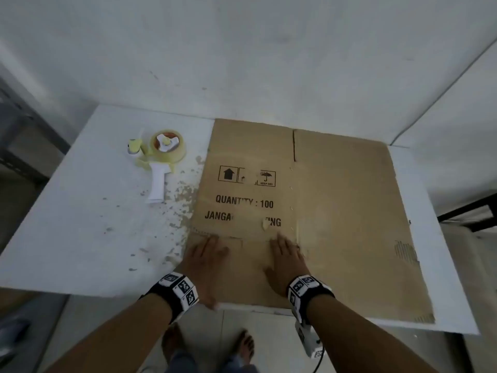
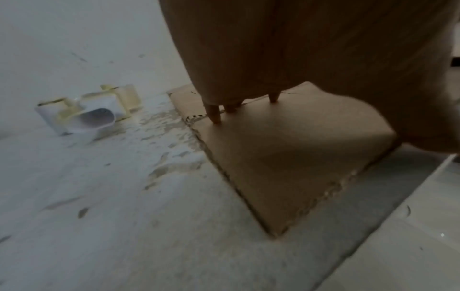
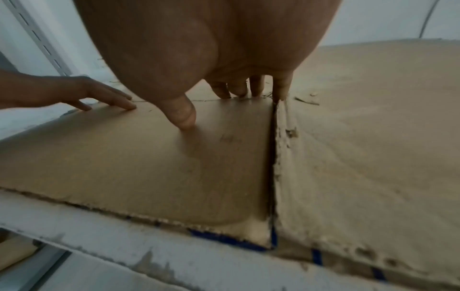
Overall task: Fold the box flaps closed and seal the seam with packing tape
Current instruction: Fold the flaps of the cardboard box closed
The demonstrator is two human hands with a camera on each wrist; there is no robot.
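Observation:
A flattened brown cardboard box (image 1: 309,205) printed "QUANTITY : 100" lies on the white table (image 1: 80,224). Both hands rest flat on its near left flap (image 3: 139,161), fingers straight. My left hand (image 1: 207,257) presses near the flap's left edge, its fingertips (image 2: 215,116) on the fold line. My right hand (image 1: 286,255) presses beside the slit (image 3: 273,157) between the flaps, with its thumb (image 3: 183,114) down on the card. The yellow and white tape dispenser (image 1: 158,160) with a roll of clear tape lies to the left of the box, apart from both hands.
The table stands in a corner of white walls (image 1: 242,49). Its paint is chipped (image 1: 183,200) beside the box. The near flap reaches the table's front edge (image 3: 124,242). A metal shelf frame (image 1: 16,135) stands at the far left. Bare feet show on the floor below.

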